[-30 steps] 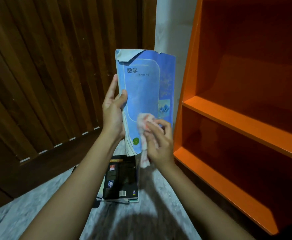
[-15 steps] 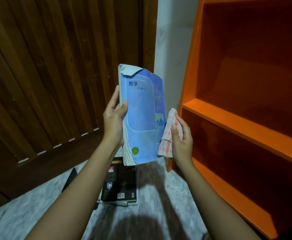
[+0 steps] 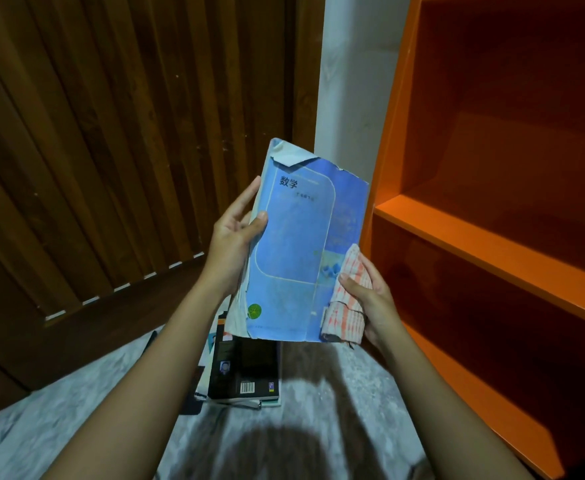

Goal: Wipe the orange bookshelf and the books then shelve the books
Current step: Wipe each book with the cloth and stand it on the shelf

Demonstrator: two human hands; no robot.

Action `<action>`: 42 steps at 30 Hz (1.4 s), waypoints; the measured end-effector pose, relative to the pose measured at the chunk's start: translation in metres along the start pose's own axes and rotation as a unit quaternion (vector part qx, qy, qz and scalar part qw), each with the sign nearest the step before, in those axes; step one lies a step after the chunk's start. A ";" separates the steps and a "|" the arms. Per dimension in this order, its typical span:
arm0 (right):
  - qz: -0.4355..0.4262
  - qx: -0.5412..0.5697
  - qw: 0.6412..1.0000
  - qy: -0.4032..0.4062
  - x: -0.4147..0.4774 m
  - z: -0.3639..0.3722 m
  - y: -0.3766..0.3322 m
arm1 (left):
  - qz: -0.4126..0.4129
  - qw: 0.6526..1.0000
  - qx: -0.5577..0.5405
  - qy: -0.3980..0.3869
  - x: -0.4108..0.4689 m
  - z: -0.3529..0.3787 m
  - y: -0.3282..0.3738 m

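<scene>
The left hand [image 3: 230,244] is gripping the blue maths textbook [image 3: 294,251] by its left edge, thumb on the cover, holding it upright just left of the orange bookshelf [image 3: 457,239]. The right hand [image 3: 372,301] is clasping an orange-checked cloth [image 3: 348,310] against the book's lower right edge. Other books [image 3: 249,368] are lying stacked on the floor [image 3: 76,410].

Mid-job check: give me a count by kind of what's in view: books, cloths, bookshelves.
Books in hand: 1, the blue book, gripped by the left hand
Books on the floor: at least 2, a black book atop others mostly hidden
Cloths: 1, the cloth in the right hand
Bookshelves: 1, the orange bookshelf
Total: at least 5
</scene>
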State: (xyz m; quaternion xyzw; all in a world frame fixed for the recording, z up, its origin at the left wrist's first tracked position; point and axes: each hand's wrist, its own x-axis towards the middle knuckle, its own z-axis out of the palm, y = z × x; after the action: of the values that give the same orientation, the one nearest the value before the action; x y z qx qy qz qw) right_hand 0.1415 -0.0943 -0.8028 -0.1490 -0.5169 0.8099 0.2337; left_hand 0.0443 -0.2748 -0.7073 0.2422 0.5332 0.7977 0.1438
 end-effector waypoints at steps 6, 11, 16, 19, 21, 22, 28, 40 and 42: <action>-0.033 0.012 0.999 0.032 -0.004 0.007 -0.014 | 0.023 0.996 0.083 0.007 0.009 -0.021 -0.021; -0.090 -0.041 0.995 0.024 -0.006 0.015 -0.027 | 0.078 0.920 0.369 0.109 0.017 -0.020 -0.028; -0.188 -0.237 0.952 0.039 -0.009 0.024 -0.022 | 0.133 0.923 0.355 0.068 0.017 0.007 -0.030; -0.231 -0.333 0.914 0.033 -0.016 0.024 -0.011 | 0.072 0.936 0.344 0.022 0.019 0.024 -0.036; -0.274 -0.382 0.882 0.040 -0.019 0.020 -0.004 | 0.064 0.922 0.380 0.044 0.018 0.028 -0.040; -0.289 -0.403 0.868 0.041 -0.020 0.019 0.000 | 0.065 0.914 0.398 0.056 0.016 0.028 -0.041; -0.336 -0.498 0.799 0.025 -0.029 0.021 0.020 | 0.051 0.904 0.411 0.105 0.011 0.015 -0.039; -0.263 -0.408 0.872 -0.064 -0.017 0.029 0.001 | 0.126 0.925 0.312 0.176 0.014 0.005 -0.021; -0.282 -0.359 0.889 0.017 -0.009 0.034 -0.012 | 0.154 0.931 0.280 0.174 0.016 0.007 -0.017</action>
State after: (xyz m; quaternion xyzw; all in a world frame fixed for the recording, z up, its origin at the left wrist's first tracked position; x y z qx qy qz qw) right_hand 0.1355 -0.1207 -0.7773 -0.0846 -0.7887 0.4663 0.3916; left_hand 0.0342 -0.2548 -0.7174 0.2087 0.7076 0.6583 -0.1497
